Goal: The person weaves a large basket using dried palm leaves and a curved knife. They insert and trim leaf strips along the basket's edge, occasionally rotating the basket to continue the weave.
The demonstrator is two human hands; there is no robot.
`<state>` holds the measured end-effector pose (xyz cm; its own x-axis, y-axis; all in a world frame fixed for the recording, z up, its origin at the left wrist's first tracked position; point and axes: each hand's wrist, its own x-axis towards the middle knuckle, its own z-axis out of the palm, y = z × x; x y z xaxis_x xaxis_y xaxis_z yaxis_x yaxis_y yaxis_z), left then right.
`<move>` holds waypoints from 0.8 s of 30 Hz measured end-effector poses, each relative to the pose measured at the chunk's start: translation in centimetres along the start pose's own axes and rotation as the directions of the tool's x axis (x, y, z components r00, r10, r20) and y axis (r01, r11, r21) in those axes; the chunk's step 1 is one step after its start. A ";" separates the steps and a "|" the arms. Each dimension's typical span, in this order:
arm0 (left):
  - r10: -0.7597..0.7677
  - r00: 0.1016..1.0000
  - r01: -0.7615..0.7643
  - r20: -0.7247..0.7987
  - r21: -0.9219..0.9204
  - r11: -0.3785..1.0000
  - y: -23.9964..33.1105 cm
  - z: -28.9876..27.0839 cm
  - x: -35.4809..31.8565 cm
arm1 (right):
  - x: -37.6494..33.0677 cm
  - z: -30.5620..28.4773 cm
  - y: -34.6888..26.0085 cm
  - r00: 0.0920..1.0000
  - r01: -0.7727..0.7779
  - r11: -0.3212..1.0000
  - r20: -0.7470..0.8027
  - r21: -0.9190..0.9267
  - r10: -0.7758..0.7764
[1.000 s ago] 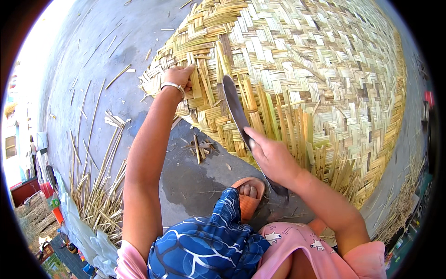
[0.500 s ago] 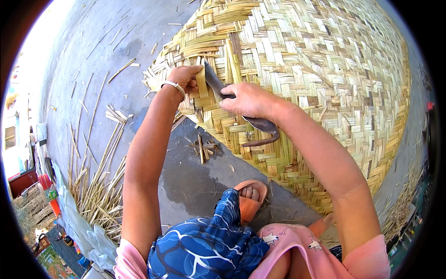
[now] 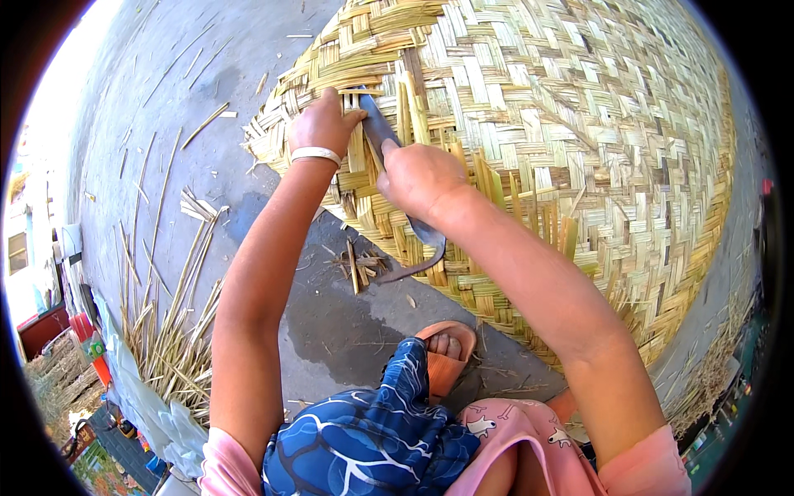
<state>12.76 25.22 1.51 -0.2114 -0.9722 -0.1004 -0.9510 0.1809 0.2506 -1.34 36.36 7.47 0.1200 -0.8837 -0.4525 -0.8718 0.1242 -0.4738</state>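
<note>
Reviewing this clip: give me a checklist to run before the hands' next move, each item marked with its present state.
1. Right hand closed around the blade: ok.
2. Blade's far end at the woven mat: ok.
3. Left hand well clear of the blade: not ok, thumb right beside it.
4. Left hand gripping a strip: cannot tell, fingers partly hidden.
5. Front sandal off the mat: ok.

From the person's head, the single fisheye view looked steeply down — close above both forearms [image 3: 538, 273] — toward the woven mat [image 3: 529, 107] ahead.
</note>
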 end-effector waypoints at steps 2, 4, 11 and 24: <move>0.031 0.999 -0.029 -0.039 0.055 0.998 -0.1 -0.2 0.0 | -1.0 0.0 -0.3 0.999 0.035 0.999 0.016 -0.024 -0.035; 0.024 1.000 -0.024 0.009 0.072 0.997 0.1 -0.5 0.1 | -3.0 -0.5 -0.3 0.997 0.036 0.999 0.073 -0.019 -0.034; 0.310 0.943 -0.315 -0.119 -0.027 0.949 0.0 0.1 0.6 | -7.4 -0.6 2.2 1.000 -0.018 0.994 0.026 0.106 0.016; 0.341 0.940 -0.342 0.027 0.082 0.936 1.3 2.0 4.5 | -7.3 -0.8 3.1 0.994 -0.060 0.990 0.094 0.124 0.049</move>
<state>10.10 21.33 -0.58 -0.5294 -0.8477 -0.0349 -0.8362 0.5144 0.1904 -5.27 42.81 9.91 0.1217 -0.8299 -0.5444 -0.8116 0.2325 -0.5359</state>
